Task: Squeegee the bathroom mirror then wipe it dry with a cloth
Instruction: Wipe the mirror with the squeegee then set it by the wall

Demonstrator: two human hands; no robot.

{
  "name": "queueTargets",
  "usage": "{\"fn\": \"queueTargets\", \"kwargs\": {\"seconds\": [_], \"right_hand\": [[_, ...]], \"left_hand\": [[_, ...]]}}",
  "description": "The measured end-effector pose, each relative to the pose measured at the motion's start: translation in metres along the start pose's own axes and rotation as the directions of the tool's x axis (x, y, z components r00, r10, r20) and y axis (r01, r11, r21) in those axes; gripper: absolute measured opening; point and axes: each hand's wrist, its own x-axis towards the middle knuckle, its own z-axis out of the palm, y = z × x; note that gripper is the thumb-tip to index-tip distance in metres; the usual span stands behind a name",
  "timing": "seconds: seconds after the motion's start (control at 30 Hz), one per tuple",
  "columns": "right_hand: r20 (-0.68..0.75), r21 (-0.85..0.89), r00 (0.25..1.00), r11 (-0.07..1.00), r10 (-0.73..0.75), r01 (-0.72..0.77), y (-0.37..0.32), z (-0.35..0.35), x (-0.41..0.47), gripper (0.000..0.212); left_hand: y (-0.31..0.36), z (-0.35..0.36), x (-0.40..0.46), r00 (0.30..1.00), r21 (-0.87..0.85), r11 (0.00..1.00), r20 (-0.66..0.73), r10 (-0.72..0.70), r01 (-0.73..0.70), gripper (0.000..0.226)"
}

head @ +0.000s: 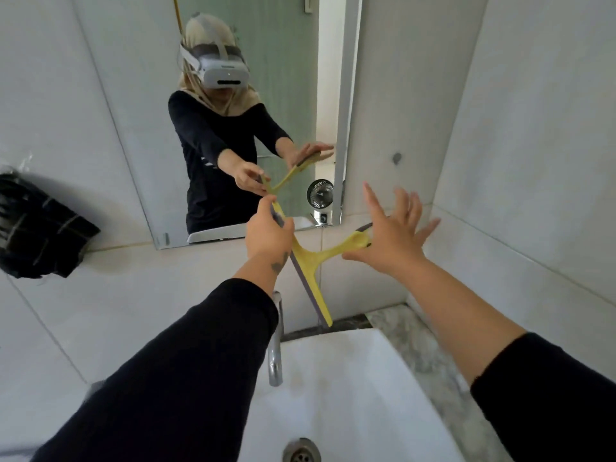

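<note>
Squeegee point(311, 261), yellow with a dark rubber edge, hangs in the air between the two hands, above the back of the white sink point(350, 388) and just below the lower edge of the mirror point(140, 135). Its long blade runs on a slant from the left hand point(268, 233) down toward the sink rim, its lower tip near the dark marble ledge point(416, 345). The left hand is closed around the upper end of the blade, fingers curled tight on it. The handle branches off to the right, and its rounded end lies against the thumb side of the right hand point(391, 235). That hand is spread wide, fingers splayed and pointing up at the tiled wall; only the thumb and the base of the palm seem to touch the handle, and whether they pinch it I cannot tell. Both arms wear black sleeves. A chrome tap point(276, 348) stands behind the left forearm, its spout over the basin, and the drain point(301, 451) shows at the bottom. On the wall left of the mirror hangs a dark checked cloth point(36, 231), well apart from both hands. The mirror reflects the person with the headset, the squeegee and a small fan point(320, 194)
</note>
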Motion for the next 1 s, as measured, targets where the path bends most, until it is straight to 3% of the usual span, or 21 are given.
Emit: {"fn": "queueTargets", "kwargs": {"seconds": [0.07,0.17,0.23,0.3,0.4,0.5,0.67,1.0], "right_hand": [[0.044,0.321,0.973,0.919,0.226,-0.228,0.003,-0.011,0.005,0.121],[0.063,0.746,0.906,0.583,0.418,-0.321,0.013,-0.011,0.022,0.104],[0.116,0.884,0.852,0.337,0.511,-0.323,0.02,-0.004,0.035,0.087],[0.119,0.921,0.795,0.234,0.595,-0.313,0.025,-0.001,0.047,0.07],[0.038,0.915,0.782,0.293,0.622,-0.277,0.029,-0.003,0.065,0.053],[-0.07,0.873,0.794,0.423,0.603,-0.244,0.033,-0.011,0.085,0.051],[-0.205,0.758,0.852,0.629,0.481,-0.173,0.048,-0.015,0.126,0.049],[-0.252,0.664,0.898,0.739,0.361,-0.111,0.076,0.013,0.198,0.051]], "left_hand": [[0.01,0.008,0.003,0.999,0.008,1.0,-0.032,0.0,0.0,0.047],[0.02,0.019,0.005,0.999,0.008,1.0,-0.039,0.016,-0.015,0.043],[0.023,0.024,0.006,0.999,-0.003,1.0,-0.026,0.028,-0.028,0.042],[0.024,0.029,0.009,0.999,0.021,0.999,0.007,0.041,-0.041,0.045],[0.018,0.038,0.013,0.994,0.112,0.99,0.077,0.075,-0.083,0.048],[0.005,0.048,0.016,0.97,0.223,0.952,0.168,0.176,-0.211,0.039],[-0.022,0.073,0.022,0.863,0.305,0.835,0.38,0.334,-0.458,0.033],[-0.049,0.145,0.037,0.795,0.208,0.855,0.518,0.316,-0.475,0.047]]}}
